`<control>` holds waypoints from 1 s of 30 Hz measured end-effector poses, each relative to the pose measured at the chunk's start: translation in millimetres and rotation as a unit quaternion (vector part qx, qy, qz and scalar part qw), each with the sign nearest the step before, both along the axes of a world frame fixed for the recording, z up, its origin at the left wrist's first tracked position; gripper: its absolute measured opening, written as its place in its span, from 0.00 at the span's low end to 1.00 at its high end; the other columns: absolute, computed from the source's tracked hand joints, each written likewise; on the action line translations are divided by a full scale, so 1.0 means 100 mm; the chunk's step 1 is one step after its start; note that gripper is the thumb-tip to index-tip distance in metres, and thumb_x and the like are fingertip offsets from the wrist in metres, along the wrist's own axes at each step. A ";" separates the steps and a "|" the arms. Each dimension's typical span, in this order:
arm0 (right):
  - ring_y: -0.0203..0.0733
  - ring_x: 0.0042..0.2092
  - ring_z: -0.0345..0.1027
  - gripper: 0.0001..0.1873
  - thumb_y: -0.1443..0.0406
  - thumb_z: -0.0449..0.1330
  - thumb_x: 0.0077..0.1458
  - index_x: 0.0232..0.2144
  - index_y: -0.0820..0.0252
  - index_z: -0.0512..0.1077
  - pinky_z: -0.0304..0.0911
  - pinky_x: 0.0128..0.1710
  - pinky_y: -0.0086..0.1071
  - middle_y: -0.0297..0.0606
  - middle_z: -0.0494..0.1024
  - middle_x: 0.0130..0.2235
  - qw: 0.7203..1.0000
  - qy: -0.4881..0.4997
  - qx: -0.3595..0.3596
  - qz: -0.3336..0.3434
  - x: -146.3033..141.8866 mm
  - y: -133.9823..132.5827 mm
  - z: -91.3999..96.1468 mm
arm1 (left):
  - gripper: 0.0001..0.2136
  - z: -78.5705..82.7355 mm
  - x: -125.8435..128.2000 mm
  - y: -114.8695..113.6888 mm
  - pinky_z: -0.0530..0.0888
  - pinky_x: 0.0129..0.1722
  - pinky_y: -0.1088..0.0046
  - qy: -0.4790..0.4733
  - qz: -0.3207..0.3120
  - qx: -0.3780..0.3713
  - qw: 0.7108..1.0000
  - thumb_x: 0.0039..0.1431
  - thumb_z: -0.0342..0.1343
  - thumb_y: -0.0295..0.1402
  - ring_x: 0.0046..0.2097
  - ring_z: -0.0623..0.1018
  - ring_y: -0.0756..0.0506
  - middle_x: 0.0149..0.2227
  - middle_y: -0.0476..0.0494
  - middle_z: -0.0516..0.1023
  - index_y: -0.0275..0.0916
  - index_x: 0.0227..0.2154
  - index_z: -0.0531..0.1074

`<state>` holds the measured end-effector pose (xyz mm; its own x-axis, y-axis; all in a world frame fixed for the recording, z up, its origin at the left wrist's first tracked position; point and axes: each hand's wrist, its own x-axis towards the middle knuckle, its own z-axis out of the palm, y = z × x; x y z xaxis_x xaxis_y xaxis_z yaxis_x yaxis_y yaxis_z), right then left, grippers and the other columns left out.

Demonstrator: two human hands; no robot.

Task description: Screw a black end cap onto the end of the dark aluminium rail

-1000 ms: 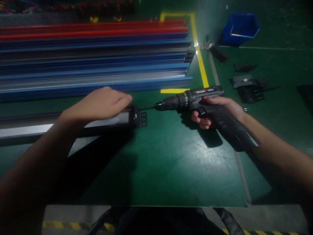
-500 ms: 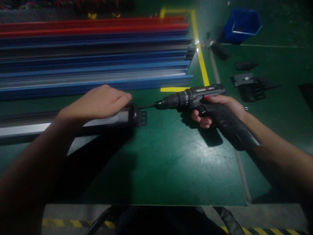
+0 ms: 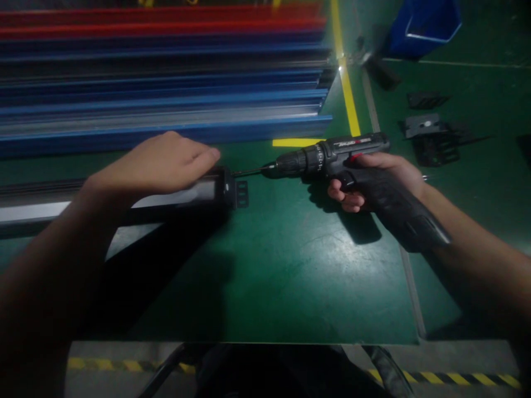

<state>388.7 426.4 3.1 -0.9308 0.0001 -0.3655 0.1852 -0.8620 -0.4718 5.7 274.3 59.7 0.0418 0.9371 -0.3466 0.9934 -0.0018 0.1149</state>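
My left hand (image 3: pixel 166 160) lies palm down on the end of a long dark metal rail (image 3: pixel 41 204) that runs off to the left on the green table (image 3: pixel 290 276); its fingers are stretched flat along the top. A black end bracket (image 3: pixel 237 192) caps the rail. My right hand (image 3: pixel 373 179) is closed round the grip of a black cordless drill (image 3: pixel 332 160). The drill's bit (image 3: pixel 249 171) points left and touches the top of the bracket.
A stack of long blue, grey and red rails (image 3: pixel 166 83) lies behind the work. Black brackets and plates (image 3: pixel 431 138) are scattered at the right, with a blue bin (image 3: pixel 423 27) at the back. Yellow tape (image 3: pixel 346 94) marks the table. The front edge is near my body.
The view has shifted a little, so everything sits slightly higher. Both hands, the drill and the rail keep the same positions relative to each other.
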 end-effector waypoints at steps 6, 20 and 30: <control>0.41 0.37 0.76 0.22 0.56 0.57 0.69 0.53 0.70 0.64 0.72 0.41 0.35 0.51 0.81 0.45 1.000 -0.016 0.009 -0.008 -0.01 -0.02 0.04 | 0.26 -0.01 -0.01 0.01 0.66 0.43 0.67 -0.002 0.007 0.004 1.000 0.73 0.37 0.46 0.31 0.67 0.49 0.30 0.45 0.77 0.36 0.29 0.73; 0.41 0.35 0.73 0.24 0.52 0.58 0.67 0.55 0.63 0.66 0.75 0.42 0.39 0.43 0.80 0.43 0.998 -0.066 0.008 -0.014 0.03 -0.01 0.02 | 0.26 -0.01 0.00 0.02 0.66 0.41 0.66 0.016 -0.004 -0.005 1.000 0.73 0.36 0.45 0.31 0.68 0.48 0.30 0.44 0.75 0.37 0.30 0.74; 0.43 0.36 0.74 0.22 0.53 0.60 0.66 0.49 0.67 0.72 0.74 0.39 0.38 0.49 0.81 0.44 0.999 -0.022 0.023 0.004 0.01 0.02 -0.03 | 0.26 -0.08 -0.07 0.04 0.62 0.35 0.65 -0.009 -0.015 -0.003 1.000 0.74 0.35 0.47 0.33 0.73 0.44 0.34 0.43 0.79 0.41 0.29 0.73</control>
<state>389.6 428.4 -0.1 -0.9137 0.0096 -0.4063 0.2144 -0.8378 -0.5020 -1.3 278.3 51.6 0.0767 0.9335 -0.3503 0.9907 -0.0317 0.1323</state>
